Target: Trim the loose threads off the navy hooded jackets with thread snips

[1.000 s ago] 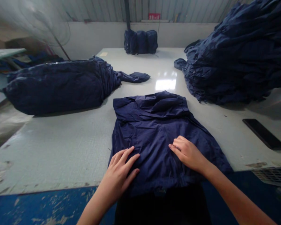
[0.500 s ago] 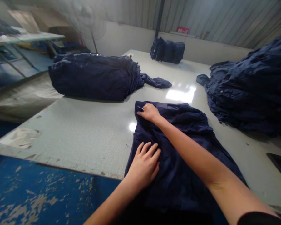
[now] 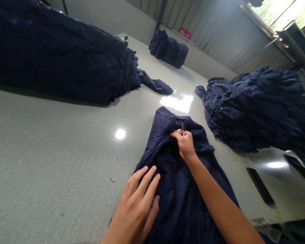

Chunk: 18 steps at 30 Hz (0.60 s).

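A dark navy garment (image 3: 178, 189) lies spread on the pale grey table (image 3: 53, 159) in front of me. My left hand (image 3: 138, 206) rests flat on its near left edge, fingers apart. My right hand (image 3: 184, 144) reaches to the garment's far end and pinches a small metal tool (image 3: 183, 128), like thread snips, against the bunched cloth there.
A long bundle of navy cloth (image 3: 56, 57) lies at the back left. A big heap of navy garments (image 3: 259, 105) sits to the right. A smaller folded stack (image 3: 169, 49) stands at the far end. A dark phone (image 3: 259, 185) lies on the table at right.
My head has leaned in and tilted. My right hand moved from the garment's far left corner to its far middle, the small tool now upright. My left hand stays on the near edge.
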{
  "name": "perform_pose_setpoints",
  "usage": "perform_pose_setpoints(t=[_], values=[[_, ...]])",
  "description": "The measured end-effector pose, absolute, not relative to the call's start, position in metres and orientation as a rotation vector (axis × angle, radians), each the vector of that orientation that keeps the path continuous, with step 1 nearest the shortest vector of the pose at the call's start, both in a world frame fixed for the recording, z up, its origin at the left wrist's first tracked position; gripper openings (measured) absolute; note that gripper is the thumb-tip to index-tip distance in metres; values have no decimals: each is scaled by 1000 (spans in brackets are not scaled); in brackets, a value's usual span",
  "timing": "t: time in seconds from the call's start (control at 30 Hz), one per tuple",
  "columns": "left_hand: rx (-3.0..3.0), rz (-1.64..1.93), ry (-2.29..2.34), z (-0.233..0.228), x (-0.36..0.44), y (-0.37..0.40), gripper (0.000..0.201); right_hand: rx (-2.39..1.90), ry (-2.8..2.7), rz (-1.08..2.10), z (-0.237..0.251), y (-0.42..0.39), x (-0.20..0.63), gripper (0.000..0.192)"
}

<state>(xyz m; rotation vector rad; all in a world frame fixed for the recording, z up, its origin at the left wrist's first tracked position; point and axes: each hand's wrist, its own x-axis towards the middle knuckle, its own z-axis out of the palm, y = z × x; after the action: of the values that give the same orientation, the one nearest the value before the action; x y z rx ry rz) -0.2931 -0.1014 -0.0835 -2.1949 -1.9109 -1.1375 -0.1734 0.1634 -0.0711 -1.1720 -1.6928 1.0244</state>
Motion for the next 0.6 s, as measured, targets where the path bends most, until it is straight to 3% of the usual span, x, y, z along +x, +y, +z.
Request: perform_pose_setpoints(t=[0.17, 0.6], values=[[-2190, -1050, -1881, -92, -293, -96, 44, -1135, -1594, 1127, -80, 168, -173, 43], [-2268, -1075, -2054, -93, -290, -97, 43, -1070, -1527, 1190, -93, 167, -171, 47]])
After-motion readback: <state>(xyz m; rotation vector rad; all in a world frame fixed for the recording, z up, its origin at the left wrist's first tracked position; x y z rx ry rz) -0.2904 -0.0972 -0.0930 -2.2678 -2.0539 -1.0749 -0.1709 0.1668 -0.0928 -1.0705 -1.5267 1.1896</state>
